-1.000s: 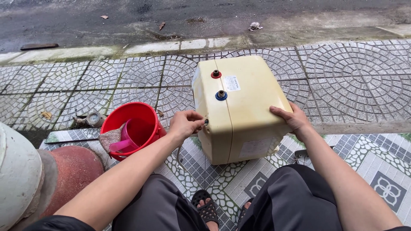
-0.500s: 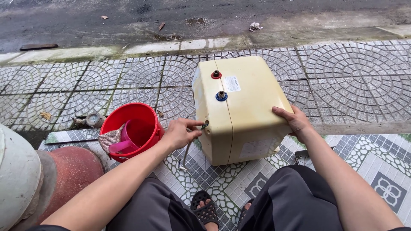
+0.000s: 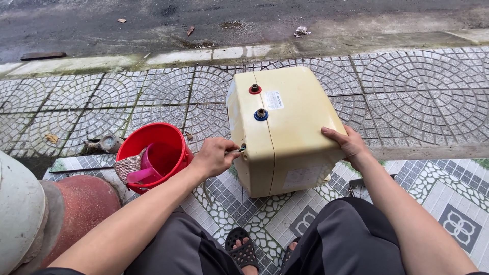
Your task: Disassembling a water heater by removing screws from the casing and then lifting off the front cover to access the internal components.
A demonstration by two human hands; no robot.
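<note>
Water heater (image 3: 285, 127): right hand (image 3: 345, 144) steadying side, left hand (image 3: 214, 157) pinching screwdriver (image 3: 237, 149).

- Soft, even daylight, with only faint shadows.
- Wet road (image 3: 153, 25) shows dull sheen.
- Centre is sharp.
- Wide-angle bending shows at edges.
- Near pale post (image 3: 18, 214) looks blurred.

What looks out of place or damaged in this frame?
The cream water heater stands tilted on the tiles, yellowed and stained; the right hand steadies it while the left hand works at its side. Litter lies on the wet road.
</note>
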